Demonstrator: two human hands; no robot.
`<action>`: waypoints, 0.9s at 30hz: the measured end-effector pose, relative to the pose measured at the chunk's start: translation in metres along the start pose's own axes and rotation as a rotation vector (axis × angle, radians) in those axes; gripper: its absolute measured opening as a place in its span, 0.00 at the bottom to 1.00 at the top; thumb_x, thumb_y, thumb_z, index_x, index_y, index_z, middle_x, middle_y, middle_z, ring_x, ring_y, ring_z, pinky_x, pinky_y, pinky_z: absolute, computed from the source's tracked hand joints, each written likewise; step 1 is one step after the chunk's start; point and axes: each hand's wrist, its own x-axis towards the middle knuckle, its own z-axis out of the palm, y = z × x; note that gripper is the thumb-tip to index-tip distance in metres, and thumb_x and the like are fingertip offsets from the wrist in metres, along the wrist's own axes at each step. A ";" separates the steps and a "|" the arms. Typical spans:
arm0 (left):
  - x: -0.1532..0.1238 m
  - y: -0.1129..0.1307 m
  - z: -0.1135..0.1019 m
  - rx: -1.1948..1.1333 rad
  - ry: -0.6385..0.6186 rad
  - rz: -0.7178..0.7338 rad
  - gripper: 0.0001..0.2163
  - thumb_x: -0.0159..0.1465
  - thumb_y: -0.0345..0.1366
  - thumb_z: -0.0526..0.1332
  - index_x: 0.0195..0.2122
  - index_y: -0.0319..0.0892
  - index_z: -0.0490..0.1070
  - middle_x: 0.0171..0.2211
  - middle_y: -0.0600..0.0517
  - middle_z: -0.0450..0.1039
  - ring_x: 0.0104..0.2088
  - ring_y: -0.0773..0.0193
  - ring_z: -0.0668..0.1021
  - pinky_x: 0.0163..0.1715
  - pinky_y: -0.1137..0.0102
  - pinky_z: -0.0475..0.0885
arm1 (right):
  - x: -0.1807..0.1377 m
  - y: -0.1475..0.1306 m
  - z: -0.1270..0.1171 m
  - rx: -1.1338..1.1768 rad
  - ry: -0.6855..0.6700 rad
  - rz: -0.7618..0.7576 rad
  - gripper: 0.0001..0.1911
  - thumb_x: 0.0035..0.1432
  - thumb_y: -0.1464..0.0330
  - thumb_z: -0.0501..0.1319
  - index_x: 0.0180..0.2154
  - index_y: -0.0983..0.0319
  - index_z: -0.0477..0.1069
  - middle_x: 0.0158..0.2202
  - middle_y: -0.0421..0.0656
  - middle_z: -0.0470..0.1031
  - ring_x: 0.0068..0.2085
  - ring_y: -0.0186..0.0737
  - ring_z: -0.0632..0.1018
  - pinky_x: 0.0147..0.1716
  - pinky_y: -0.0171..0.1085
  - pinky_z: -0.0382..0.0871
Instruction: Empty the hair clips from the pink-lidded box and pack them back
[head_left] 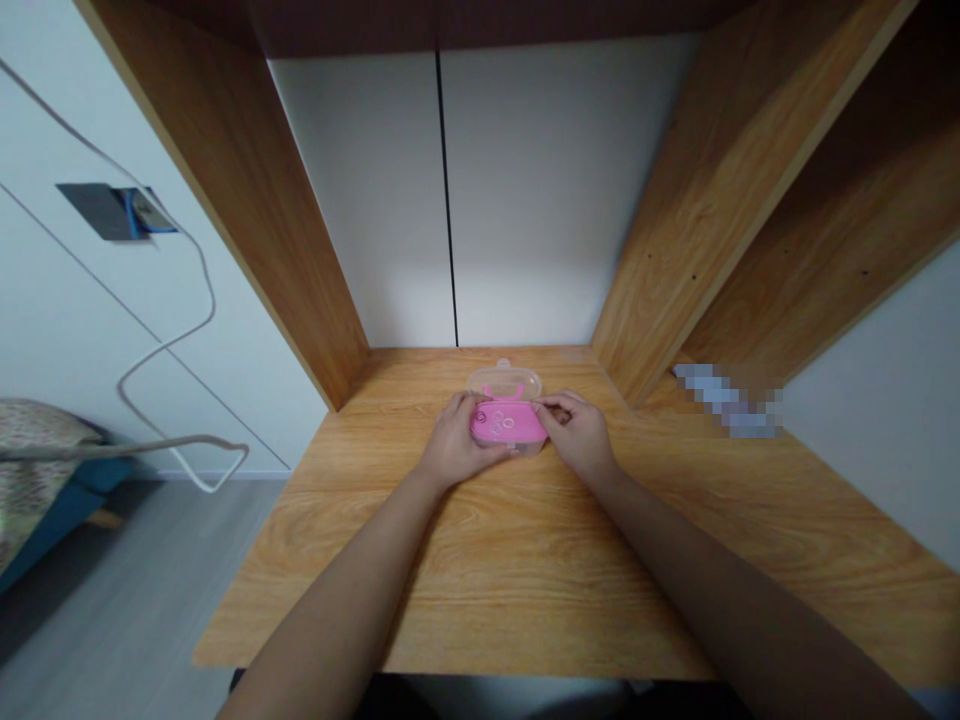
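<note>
The left hand (456, 440) was clasped around the left end of a small pink plastic case (508, 424) on the wooden desk (525, 560). The right hand (579, 432) gripped its right end, apparently pinching the clear hinged lid (504, 381).

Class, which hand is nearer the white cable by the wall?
Left. The left hand grips the pink box on the side toward the white cable; the right hand holds its far side.

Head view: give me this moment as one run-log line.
left hand: holds pink case | right hand: pinches its right edge | clear lid: open at back | surface: wooden desk
</note>
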 end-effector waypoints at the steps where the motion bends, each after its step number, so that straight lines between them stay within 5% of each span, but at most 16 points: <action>1: 0.000 0.000 0.000 0.001 0.001 -0.001 0.35 0.47 0.53 0.75 0.53 0.46 0.67 0.50 0.45 0.70 0.52 0.49 0.74 0.53 0.55 0.71 | 0.000 0.000 0.000 0.005 0.002 0.012 0.12 0.61 0.61 0.62 0.35 0.60 0.81 0.33 0.45 0.79 0.33 0.41 0.77 0.33 0.39 0.70; 16: 0.002 0.002 0.001 0.009 0.035 0.006 0.34 0.47 0.50 0.76 0.51 0.46 0.67 0.48 0.47 0.72 0.50 0.49 0.75 0.51 0.56 0.72 | -0.003 -0.007 0.000 0.020 0.094 0.052 0.13 0.61 0.60 0.63 0.37 0.61 0.81 0.35 0.45 0.80 0.31 0.41 0.77 0.32 0.39 0.70; 27: 0.002 -0.007 0.003 0.029 0.116 -0.091 0.34 0.49 0.51 0.75 0.54 0.46 0.67 0.51 0.45 0.70 0.52 0.50 0.75 0.54 0.53 0.71 | 0.006 0.016 0.004 0.387 0.213 0.372 0.20 0.52 0.54 0.68 0.38 0.64 0.79 0.38 0.51 0.83 0.36 0.46 0.82 0.35 0.41 0.77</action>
